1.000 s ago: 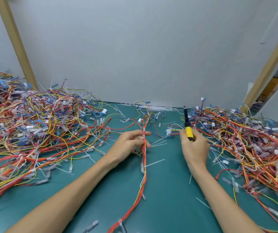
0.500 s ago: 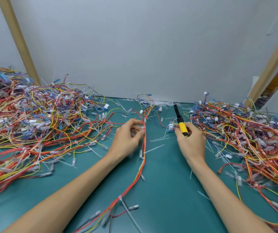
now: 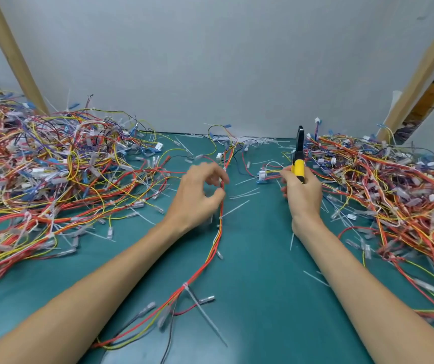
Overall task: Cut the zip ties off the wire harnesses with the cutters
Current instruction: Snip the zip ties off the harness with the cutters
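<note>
1. Teal tabletop [image 3: 263, 298] against a plain grey wall [image 3: 210, 61], with a slanted left post [image 3: 11, 53] and right post [image 3: 420, 67], both of wood
2. On the left side, a left pile [image 3: 53, 174] of tangled red, yellow, blue and purple wires with white connectors; on the right side, a similar right pile [image 3: 394, 185]
3. Between the piles, scattered white tie offcuts [image 3: 244, 193]
4. Down the middle, flat on the tabletop, one wire harness [image 3: 219, 232] of red, orange and yellow wires, fanning into sleeved ends beside the left forearm
5. Around it low down, a white zip tie [image 3: 185, 286] with a long tail; higher up, a second tie [image 3: 221, 218] just below the left hand
6. Left hand [image 3: 197, 195] curled, pinching the wire harness between thumb and fingertips
7. Right hand [image 3: 303, 195] clenched round the yellow handles of the cutters [image 3: 299, 164], black nose pointing up and away, well apart from the wire harness; blades parted or closed, cannot tell
</note>
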Available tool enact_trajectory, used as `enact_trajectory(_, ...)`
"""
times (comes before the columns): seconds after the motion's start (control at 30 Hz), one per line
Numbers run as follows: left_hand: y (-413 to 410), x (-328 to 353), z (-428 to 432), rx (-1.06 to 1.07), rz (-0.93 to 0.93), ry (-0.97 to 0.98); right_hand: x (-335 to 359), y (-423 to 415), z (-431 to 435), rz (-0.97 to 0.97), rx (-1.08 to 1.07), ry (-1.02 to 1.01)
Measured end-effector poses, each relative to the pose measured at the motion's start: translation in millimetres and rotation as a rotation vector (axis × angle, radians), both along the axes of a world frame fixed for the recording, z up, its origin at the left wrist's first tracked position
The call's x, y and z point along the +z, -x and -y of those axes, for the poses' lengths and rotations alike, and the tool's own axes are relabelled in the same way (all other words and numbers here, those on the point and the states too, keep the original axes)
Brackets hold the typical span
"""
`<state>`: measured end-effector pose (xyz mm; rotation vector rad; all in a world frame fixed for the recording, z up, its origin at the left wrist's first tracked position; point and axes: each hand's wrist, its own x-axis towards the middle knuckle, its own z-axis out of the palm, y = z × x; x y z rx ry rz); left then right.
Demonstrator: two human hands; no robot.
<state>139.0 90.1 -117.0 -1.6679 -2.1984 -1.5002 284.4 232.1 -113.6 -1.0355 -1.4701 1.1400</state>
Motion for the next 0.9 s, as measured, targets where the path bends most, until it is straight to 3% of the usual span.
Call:
enact_trajectory(0.1, -2, 2, 1, -0.236, 0.100, 0.219, 2, 0, 1, 0.024, 0.003, -0.010)
enact_trajectory(0.47, 18, 6, 1, -0.511, -0.076, 0.385, 2, 0, 3, 0.021, 0.020, -0.023)
enact_trajectory(0.63, 18, 10, -1, -0.454, -0.256, 0.376, 4, -1, 4, 0.026, 0.029, -0.024)
enact_trajectory(0.8, 7, -6, 4, -0.142, -0.623, 0.146, 1, -2, 3, 0.001, 0.033, -0.012)
enact_trajectory(0.9, -2, -4, 5, -0.090, -0.590, 0.010, 1, -3, 2, -0.073, 0.035, 0.034)
